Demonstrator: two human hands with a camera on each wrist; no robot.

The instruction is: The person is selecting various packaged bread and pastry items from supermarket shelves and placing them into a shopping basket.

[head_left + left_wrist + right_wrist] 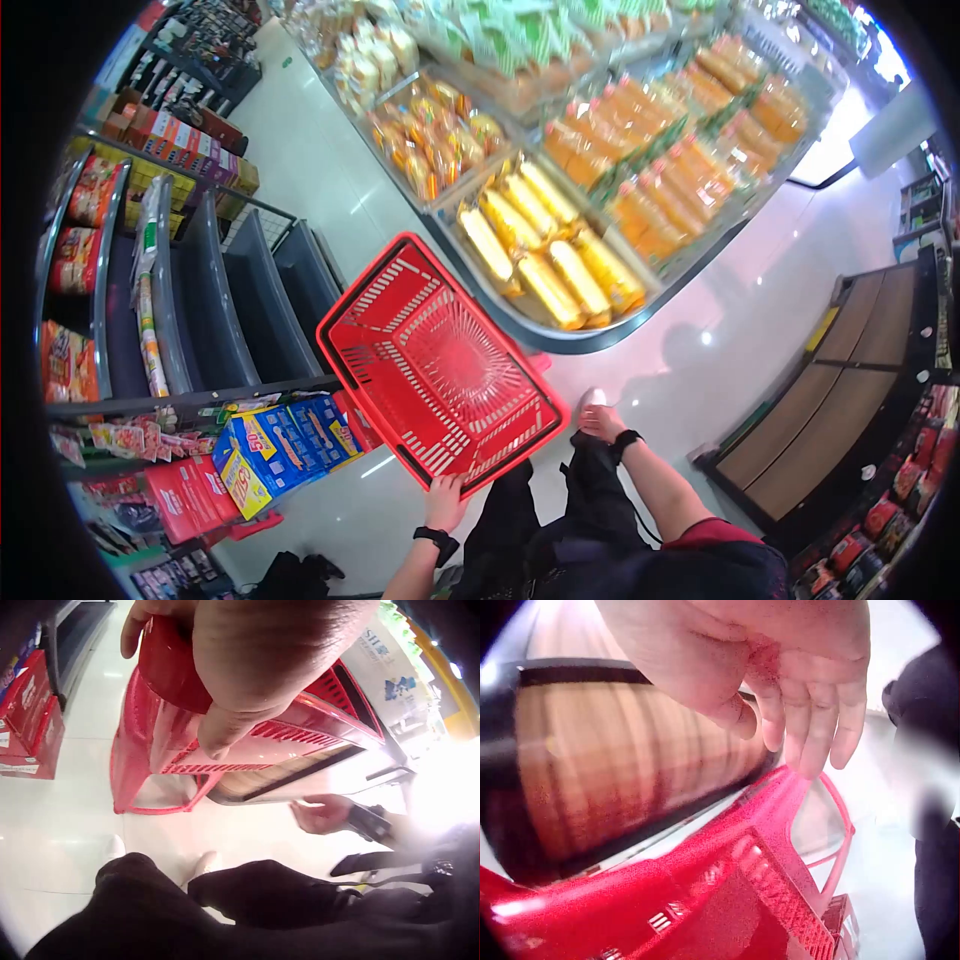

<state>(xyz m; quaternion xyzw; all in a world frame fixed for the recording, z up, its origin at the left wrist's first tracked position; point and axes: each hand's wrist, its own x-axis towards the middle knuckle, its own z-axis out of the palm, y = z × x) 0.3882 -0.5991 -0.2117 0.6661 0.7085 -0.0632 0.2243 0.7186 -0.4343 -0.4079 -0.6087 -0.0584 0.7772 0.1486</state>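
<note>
A red plastic shopping basket is held out in front of me, empty, tilted over the aisle floor. My left hand grips its near rim; in the left wrist view the left hand has fingers curled round the red rim of the basket. My right hand hangs free at my side with loose, nearly straight fingers and holds nothing; in the right wrist view the right hand hovers just above the basket's handle.
A curved display bin of packed breads and snacks stands ahead. On the left are grey shelves with packets and blue boxes. A wooden stand is at the right. Glossy floor lies between.
</note>
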